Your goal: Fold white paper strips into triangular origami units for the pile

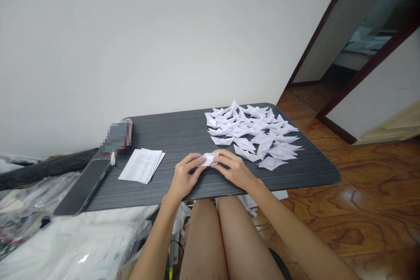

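Pinching from both ends is what the head view shows: a small white piece of folded paper [208,159] is held between the left hand [184,173] and the right hand [234,167], near the front edge of a dark grey, finely ribbed tabletop with rounded corners [177,135]. Its left end is gripped by the left thumb and fingers, its right end by the right thumb and fingers; whether its underside touches the tabletop cannot be told. Even pressure from both sides seems best, with fingertips placed close to the folds, so that the thin paper is neither torn nor skewed. Creases are probably best pressed lightly first, then sharpened once the layers are aligned; by a hard pull, a fold could be opened. Sideways movement should be kept small, since the crowded white folded-paper boats [256,129] beyond the right hand could be crushed, and the white, faintly printed rectangular sheets [141,166] to the left scattered.
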Available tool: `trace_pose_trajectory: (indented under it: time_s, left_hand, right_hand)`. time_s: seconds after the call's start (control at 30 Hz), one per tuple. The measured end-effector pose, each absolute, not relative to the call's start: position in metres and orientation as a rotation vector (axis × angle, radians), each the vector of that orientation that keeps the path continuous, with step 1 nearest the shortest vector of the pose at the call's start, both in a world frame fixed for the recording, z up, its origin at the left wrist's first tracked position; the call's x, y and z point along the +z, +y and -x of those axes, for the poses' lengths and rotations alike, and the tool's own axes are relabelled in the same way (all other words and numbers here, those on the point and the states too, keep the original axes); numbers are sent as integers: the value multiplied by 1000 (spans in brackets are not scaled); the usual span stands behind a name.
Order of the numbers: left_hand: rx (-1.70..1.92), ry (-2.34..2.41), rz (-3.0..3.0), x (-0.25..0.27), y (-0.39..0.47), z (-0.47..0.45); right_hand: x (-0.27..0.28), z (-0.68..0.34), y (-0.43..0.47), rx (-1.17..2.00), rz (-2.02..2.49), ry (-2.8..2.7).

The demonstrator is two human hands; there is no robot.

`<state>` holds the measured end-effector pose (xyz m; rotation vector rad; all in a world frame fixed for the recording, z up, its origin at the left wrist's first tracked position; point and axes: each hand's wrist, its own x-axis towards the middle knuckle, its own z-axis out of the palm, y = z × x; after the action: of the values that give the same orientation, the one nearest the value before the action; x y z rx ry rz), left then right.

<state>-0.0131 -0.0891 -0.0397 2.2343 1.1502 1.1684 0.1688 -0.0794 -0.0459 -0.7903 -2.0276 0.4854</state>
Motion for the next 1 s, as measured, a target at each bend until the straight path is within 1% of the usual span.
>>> trace_pose_trajectory:
  time_s: [0.27, 0.4, 0.63, 1.0]
  left_hand:
    - [1141, 1121, -2343, -39, -91, 14]
    - [1127, 1104, -2388, -40, -92, 14]
    - [1143, 1103, -2305, -42, -93, 14]
    - [1105, 1136, -2062, -32, -93, 9]
  right_hand:
    - [-46, -168, -79, 364, 798, -2141]
    - [-50, -167, -78, 376, 794, -2115]
    - [-48, -168, -77, 535, 756, -2013]
    - [-41, -166, -76, 832, 819, -1855]
